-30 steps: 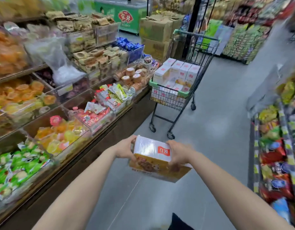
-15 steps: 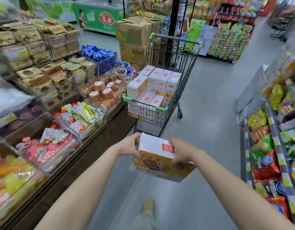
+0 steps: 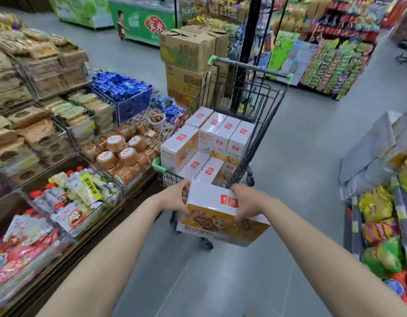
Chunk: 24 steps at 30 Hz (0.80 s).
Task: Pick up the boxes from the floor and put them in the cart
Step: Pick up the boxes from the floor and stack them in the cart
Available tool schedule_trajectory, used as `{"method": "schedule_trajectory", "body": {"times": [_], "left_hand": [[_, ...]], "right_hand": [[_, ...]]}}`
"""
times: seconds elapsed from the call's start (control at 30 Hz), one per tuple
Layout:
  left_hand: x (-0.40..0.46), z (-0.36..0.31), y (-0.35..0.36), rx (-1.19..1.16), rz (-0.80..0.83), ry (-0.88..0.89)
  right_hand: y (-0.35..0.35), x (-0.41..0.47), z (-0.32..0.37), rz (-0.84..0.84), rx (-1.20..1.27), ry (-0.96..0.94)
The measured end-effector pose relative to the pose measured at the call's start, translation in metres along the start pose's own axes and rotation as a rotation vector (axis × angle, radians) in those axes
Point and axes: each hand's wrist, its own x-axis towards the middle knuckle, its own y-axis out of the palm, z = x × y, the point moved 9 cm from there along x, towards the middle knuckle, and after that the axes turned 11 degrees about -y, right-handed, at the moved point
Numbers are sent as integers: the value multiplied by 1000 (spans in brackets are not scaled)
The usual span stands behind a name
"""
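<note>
I carry a white and yellow box [image 3: 217, 211] with a red label, held in front of me at the near end of the cart. My left hand [image 3: 176, 197] grips its left side and my right hand [image 3: 248, 201] grips its right side. The wire shopping cart [image 3: 257, 133] with green corner caps stands just ahead, and several boxes of the same kind [image 3: 217, 138] are stacked inside it. The held box hides the cart's near lower edge.
A long display counter [image 3: 60, 156] of packaged snacks runs along my left. Stacked cardboard cartons [image 3: 186, 62] stand behind the cart, beside a black post [image 3: 248, 42]. Snack racks [image 3: 385, 213] line the right. Grey aisle floor [image 3: 300, 156] lies between them.
I have walked up to the cart, which now stands close in front of the box. Both hands keep the same hold on the box.
</note>
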Motion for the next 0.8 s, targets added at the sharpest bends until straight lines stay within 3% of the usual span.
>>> {"method": "schedule_trajectory", "body": {"times": [0.17,0.43,0.6,0.8], "left_hand": [[44,-21,-21,-4,-119,-64],[89,-44,-37,-257,-365,-229],[110,-16,-20,-135,-468,-443],[146,1,-22,-16,-473,-515]], "right_hand": [[-46,52,-29,13,-167,-130],[-148,109,-80,2,-341,-328],[-194,148,-87,-85,-365,-449],[-205,213,-66,-98,-415,-570]]}}
